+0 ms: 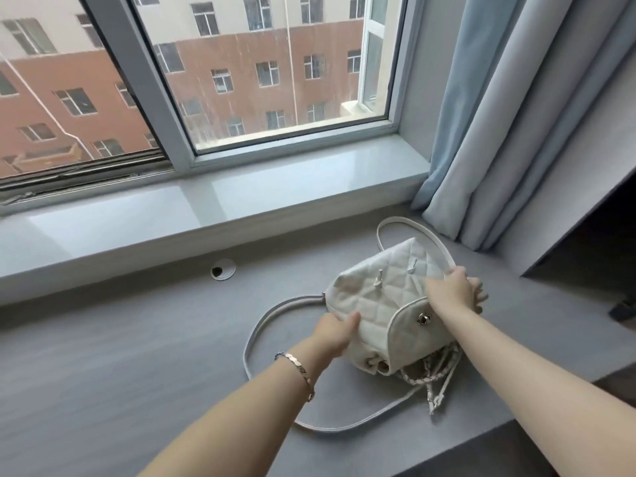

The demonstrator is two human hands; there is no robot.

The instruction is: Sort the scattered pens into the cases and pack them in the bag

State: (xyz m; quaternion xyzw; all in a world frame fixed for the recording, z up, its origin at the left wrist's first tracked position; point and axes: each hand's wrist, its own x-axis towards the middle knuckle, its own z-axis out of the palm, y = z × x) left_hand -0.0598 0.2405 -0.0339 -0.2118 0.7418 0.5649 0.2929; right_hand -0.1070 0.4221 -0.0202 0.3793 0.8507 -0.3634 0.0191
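Bag [375,287] of white quilted leather lies on a grey desk [137,339] by a window [275,63]. Left hand [335,330] pinches its near edge; right hand [454,287] curls its fingers over the far side. No pens or cases show; next, probably fastening the flap [409,321].

We see a white quilted bag [378,290] lying on its side on the grey desk [137,339], its long strap [256,330] looped around it. Our left hand [335,333], with a bracelet [299,368] at the wrist, holds the bag's near side, thumb on top. Our right hand [454,287] grips its far right edge, beside the blue-grey curtain [499,115].
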